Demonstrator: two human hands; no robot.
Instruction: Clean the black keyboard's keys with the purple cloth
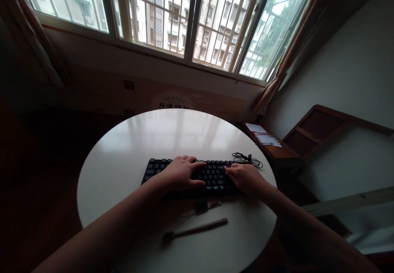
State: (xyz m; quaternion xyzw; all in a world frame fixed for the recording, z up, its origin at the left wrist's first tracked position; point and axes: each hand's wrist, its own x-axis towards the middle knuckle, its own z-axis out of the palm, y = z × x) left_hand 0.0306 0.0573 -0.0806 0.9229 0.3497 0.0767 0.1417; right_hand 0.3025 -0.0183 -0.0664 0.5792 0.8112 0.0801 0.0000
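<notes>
A black keyboard (212, 177) lies across a white round table (123, 142). My left hand (181, 172) rests on its left and middle part, fingers spread and thumb stretched out over the keys. At the keyboard's right side, my right hand (244, 176) is closed in a pinch on a small dark purple thing (227, 166), held down at the keys; its kind is mostly hidden by the fingers. Nearer to me lies a brush (200, 228) with a long handle and dark bristles. Between brush and keyboard is a small dark tool (201, 206), too dim to name.
A coiled black cable (248, 159) sits behind my right hand near the table's edge. Beyond the table at right stands a wooden chair (277, 152) with papers (267, 139) on it. Barred windows (160, 14) and curtains (278, 76) are ahead.
</notes>
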